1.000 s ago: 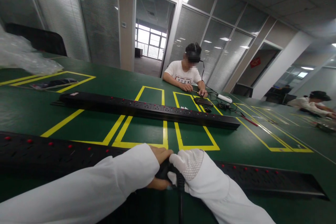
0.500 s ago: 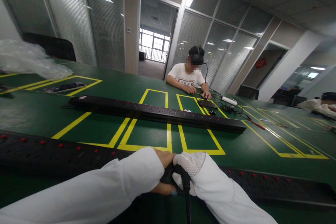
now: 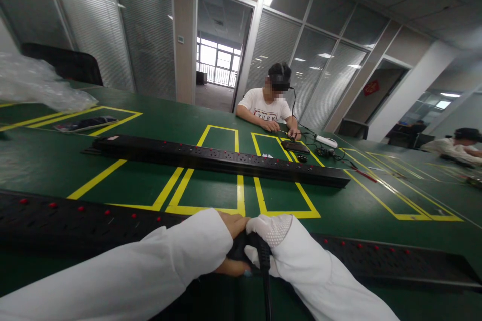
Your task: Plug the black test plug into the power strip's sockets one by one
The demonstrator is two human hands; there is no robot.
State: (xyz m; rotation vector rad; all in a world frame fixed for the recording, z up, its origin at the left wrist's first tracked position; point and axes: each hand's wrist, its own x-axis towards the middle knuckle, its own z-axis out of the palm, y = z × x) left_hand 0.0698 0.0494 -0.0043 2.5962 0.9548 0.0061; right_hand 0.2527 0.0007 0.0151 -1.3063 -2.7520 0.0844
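A long black power strip with red dots along its top crosses the near side, beneath my forearms. My left hand, bare below a white sleeve, is closed around the strip's middle, fingers over the far edge and thumb at the near edge. Touching it on the right is my right hand, in a white dotted glove. Its fingers wrap a black plug whose cord hangs toward me. The plug's front end is hidden between the hands, so I cannot tell whether it sits in a socket.
A second black power strip lies farther back on the green table, across yellow tape outlines. Clear plastic wrap and a packaged item are at left. Across the table, a person handles something near cables and a white adapter.
The view has shifted slightly, so the room and strips sit a little farther left. Both hands keep the same grip around the strip and plug.
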